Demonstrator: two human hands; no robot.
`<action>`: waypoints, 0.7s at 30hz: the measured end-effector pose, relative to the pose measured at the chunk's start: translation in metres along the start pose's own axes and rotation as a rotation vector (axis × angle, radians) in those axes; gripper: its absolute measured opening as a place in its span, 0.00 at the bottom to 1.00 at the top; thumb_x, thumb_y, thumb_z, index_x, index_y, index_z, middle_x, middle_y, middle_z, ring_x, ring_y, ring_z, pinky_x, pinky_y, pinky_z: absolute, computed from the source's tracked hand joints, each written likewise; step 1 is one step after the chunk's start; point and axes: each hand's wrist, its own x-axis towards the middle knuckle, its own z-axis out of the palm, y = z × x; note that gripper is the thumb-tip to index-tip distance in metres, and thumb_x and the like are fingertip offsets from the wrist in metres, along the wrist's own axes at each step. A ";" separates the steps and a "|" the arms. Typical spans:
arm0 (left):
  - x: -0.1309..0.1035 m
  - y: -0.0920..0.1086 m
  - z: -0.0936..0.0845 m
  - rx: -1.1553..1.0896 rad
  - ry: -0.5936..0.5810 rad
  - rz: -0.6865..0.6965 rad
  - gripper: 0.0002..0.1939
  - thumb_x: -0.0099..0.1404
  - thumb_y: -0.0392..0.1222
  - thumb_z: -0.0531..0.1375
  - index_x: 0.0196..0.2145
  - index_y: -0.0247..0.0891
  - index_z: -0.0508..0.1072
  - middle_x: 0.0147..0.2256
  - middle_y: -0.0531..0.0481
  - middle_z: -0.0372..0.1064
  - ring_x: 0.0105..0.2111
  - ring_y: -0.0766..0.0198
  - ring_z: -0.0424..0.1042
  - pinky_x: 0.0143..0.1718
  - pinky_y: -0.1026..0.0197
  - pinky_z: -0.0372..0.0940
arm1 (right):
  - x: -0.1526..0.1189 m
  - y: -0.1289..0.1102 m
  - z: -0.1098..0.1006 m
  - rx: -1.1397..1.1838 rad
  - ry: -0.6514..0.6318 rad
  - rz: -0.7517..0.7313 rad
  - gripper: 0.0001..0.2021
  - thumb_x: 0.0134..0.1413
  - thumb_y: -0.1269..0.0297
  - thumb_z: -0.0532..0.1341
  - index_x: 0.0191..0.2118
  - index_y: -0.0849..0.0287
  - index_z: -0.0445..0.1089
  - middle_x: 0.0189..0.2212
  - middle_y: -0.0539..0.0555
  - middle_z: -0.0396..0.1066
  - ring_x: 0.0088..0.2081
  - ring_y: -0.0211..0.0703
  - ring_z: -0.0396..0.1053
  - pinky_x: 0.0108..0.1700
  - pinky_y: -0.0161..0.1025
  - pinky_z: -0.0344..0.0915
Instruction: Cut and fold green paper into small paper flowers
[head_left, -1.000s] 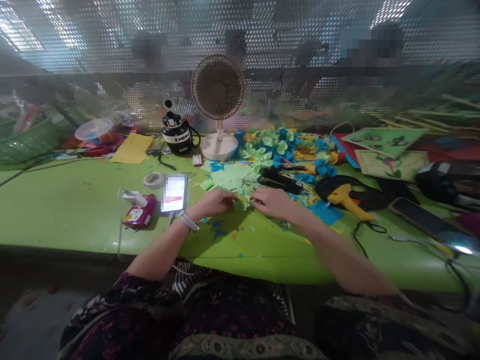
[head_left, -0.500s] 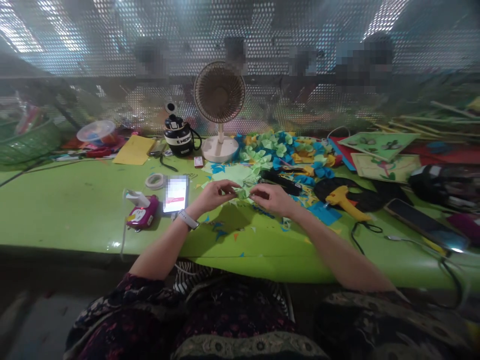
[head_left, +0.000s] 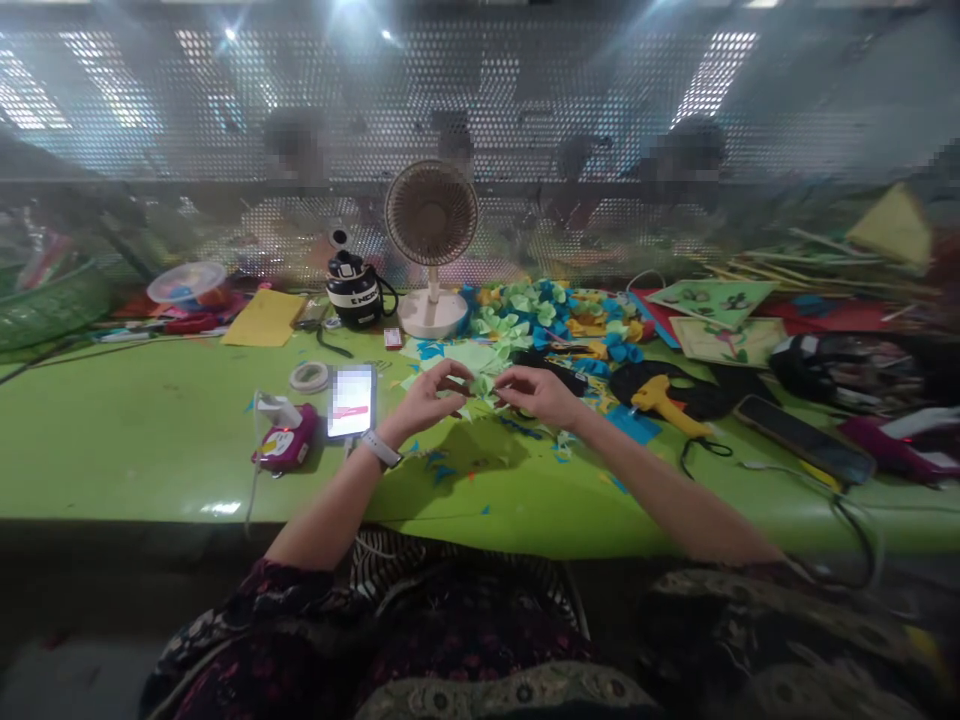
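Note:
A light green paper flower (head_left: 484,388) is held up over the table between my two hands. My right hand (head_left: 541,394) pinches its right edge between thumb and fingertips. On its left side is my left hand (head_left: 433,400), its thumb and curved fingers apart; whether a fingertip still touches a petal is hard to make out. Just behind lies a pale green sheet (head_left: 474,355) with paper scraps around it. A heap of green, blue and yellow paper flowers (head_left: 536,300) spreads beyond my hands. A black stapler-like tool (head_left: 574,380) lies behind my right hand.
Left of me are a phone (head_left: 351,402), a tape roll (head_left: 309,377) and a purple device (head_left: 286,440). Behind stand a white fan (head_left: 433,315) and a black jug (head_left: 355,295). A yellow glue gun (head_left: 671,408) and a dark phone (head_left: 802,440) lie to the right.
My left hand's thumb and fingers have spread and drawn slightly left from the flower. My right hand keeps its pinch. The camera view has tilted up and turned slightly right.

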 end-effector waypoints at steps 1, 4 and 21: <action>-0.001 0.000 0.001 0.025 0.035 0.013 0.14 0.55 0.34 0.60 0.41 0.38 0.68 0.41 0.46 0.70 0.40 0.61 0.74 0.27 0.68 0.70 | -0.002 -0.001 0.000 -0.122 0.042 -0.064 0.11 0.56 0.58 0.59 0.38 0.60 0.73 0.32 0.55 0.76 0.34 0.45 0.76 0.38 0.41 0.71; -0.002 0.000 0.005 0.142 0.160 0.069 0.11 0.56 0.36 0.61 0.39 0.38 0.69 0.45 0.45 0.68 0.40 0.62 0.73 0.26 0.68 0.67 | -0.010 -0.004 0.005 -0.491 0.191 -0.269 0.12 0.60 0.66 0.54 0.40 0.58 0.75 0.40 0.58 0.77 0.42 0.46 0.74 0.45 0.42 0.70; 0.003 -0.001 0.009 -0.173 0.466 -0.020 0.17 0.57 0.55 0.63 0.25 0.37 0.74 0.34 0.48 0.72 0.38 0.62 0.72 0.40 0.62 0.66 | -0.016 0.027 0.021 -0.930 0.194 -0.487 0.21 0.63 0.71 0.50 0.58 0.62 0.67 0.61 0.62 0.64 0.60 0.52 0.64 0.58 0.52 0.66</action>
